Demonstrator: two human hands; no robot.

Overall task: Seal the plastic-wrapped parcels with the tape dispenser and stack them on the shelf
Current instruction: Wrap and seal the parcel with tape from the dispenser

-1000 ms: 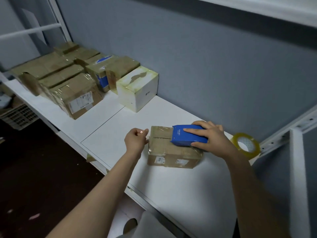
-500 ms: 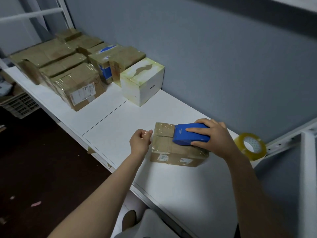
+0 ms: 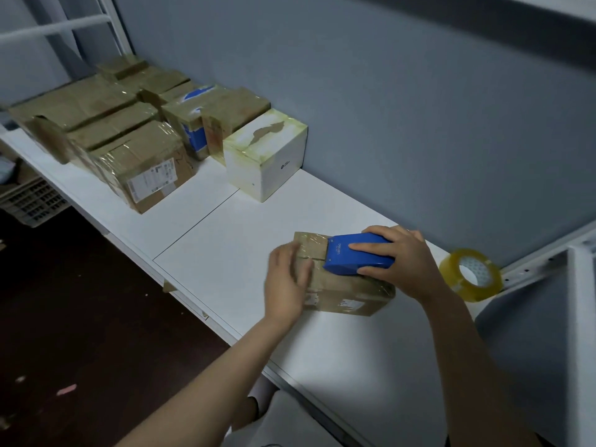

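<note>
A small brown parcel [image 3: 345, 296] wrapped in shiny plastic lies on the white shelf [image 3: 232, 253] in front of me. My right hand [image 3: 400, 262] grips a blue tape dispenser [image 3: 358, 258] that sits on top of the parcel, its mouth facing left. My left hand [image 3: 287, 282] lies flat with straight fingers against the parcel's left end, slightly blurred. A strip of tape runs across the parcel top from the dispenser toward my left hand.
Several taped brown parcels [image 3: 142, 166] are grouped at the far left of the shelf, with a white box [image 3: 267, 156] beside them. A roll of clear tape [image 3: 471, 274] stands to the right by a white shelf post [image 3: 580, 333]. A grey wall runs behind.
My left hand went from a pinching fist beside the parcel to a flat palm laid on its left end. The right hand and dispenser stayed on the parcel top.
</note>
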